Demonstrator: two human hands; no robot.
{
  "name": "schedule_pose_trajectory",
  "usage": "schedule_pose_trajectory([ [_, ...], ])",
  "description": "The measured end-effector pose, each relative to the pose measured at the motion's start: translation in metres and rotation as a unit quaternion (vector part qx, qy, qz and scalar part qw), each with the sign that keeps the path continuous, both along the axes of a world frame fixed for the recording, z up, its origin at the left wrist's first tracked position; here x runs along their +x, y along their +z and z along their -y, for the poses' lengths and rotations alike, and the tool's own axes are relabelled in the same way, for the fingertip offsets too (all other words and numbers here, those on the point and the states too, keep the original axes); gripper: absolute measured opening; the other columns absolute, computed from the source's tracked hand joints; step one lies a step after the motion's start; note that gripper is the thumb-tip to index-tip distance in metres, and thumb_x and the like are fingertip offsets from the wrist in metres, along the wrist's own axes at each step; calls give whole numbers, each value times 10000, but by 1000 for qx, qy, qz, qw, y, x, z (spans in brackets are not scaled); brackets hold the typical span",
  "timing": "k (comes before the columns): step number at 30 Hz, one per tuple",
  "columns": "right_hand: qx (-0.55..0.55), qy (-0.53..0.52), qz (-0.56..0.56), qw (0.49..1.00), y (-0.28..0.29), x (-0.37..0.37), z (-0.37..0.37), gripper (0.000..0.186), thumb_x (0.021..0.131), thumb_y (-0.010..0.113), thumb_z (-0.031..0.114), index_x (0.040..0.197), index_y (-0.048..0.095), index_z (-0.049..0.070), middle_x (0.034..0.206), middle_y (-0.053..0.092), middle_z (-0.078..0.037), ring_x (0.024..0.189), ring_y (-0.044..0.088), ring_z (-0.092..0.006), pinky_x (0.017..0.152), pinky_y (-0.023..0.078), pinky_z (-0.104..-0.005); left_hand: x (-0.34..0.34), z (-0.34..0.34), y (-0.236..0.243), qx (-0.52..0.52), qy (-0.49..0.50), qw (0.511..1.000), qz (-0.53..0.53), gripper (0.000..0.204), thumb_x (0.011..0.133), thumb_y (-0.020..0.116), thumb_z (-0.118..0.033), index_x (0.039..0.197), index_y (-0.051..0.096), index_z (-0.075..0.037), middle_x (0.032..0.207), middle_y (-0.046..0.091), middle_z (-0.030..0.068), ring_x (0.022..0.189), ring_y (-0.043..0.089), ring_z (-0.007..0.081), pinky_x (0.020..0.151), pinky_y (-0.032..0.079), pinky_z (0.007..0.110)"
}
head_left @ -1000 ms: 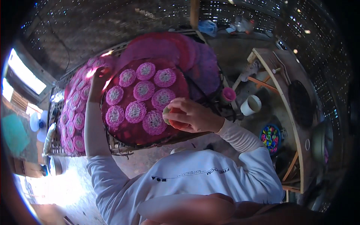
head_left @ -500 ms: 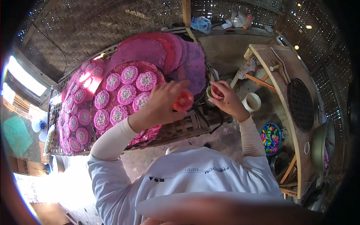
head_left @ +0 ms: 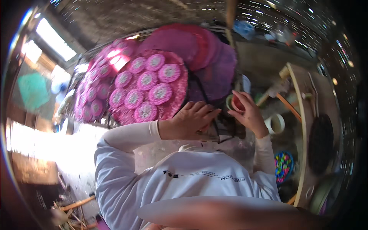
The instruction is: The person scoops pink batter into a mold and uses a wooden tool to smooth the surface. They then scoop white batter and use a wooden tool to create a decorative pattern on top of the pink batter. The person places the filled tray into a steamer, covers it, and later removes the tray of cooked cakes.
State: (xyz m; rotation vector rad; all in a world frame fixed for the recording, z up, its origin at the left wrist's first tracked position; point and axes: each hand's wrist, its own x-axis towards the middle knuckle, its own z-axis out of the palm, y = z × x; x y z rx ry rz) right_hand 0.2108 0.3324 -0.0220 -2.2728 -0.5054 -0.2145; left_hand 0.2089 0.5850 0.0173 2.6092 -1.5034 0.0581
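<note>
My right hand (head_left: 249, 113) pinches a small red cup (head_left: 238, 102) between thumb and fingers. A green round rim (head_left: 230, 102) shows right beside that cup. My left hand (head_left: 189, 120) is palm down with its fingers curled, close to the front edge of a round pink tray (head_left: 126, 103). A trace of red shows under its fingers, but what they hold is hidden. Several round pink cakes (head_left: 147, 81) with white, crumbly-looking centres lie on the pink tray, left of and beyond my left hand.
More cakes lie on another pink tray (head_left: 96, 86) at the left. Overlapping purple and red round sheets (head_left: 168, 44) lie behind. To the right are a white bucket (head_left: 276, 124), a blue basin of colourful pieces (head_left: 283, 166) and a wooden bench (head_left: 297, 99) bearing a dark round tray (head_left: 321, 143).
The view has shifted, moving the trays rightward in the picture. My left hand has turned palm down and lowered, hiding the red round thing it held. My right hand still grips its cup.
</note>
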Motion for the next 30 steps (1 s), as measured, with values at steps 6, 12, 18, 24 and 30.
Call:
schedule_pose_trajectory([
  [6,-93,35,37,994,6,5,-4,742,656,753,295,1289,408,119,1186,444,-154,1078,464,-343,872,410,-397,5,-95,65,-222,224,949,19,665,640,749,-293,1192,471,-47,1149,500,151,1090,460,324,915,360,416],
  [12,-99,17,64,993,27,12,-6,648,743,684,226,1287,388,34,1243,424,-175,1128,452,-315,921,373,-371,-8,-259,35,-355,473,799,109,389,729,671,-168,1095,566,-89,1032,590,112,977,551,271,857,403,395],
  [18,-77,69,85,991,72,42,-63,448,802,614,174,1197,479,10,1140,510,-180,1066,501,-324,903,386,-365,-10,-307,-26,-219,605,759,103,308,763,611,-320,1037,614,-181,1092,552,68,1060,475,287,905,330,430],
  [24,-141,123,100,977,76,75,-114,389,792,620,189,1125,527,10,1063,551,-159,970,549,-327,812,437,-370,12,-309,-45,-197,591,774,116,293,763,585,-332,1022,627,-201,1081,535,46,1066,451,290,900,298,456],
  [30,-167,102,76,978,63,89,-136,382,794,617,223,1112,541,26,1065,561,-141,960,562,-317,780,456,-364,44,-309,-44,-159,598,780,93,283,790,555,-351,1028,625,-215,1068,546,16,1067,447,268,862,311,431],
])
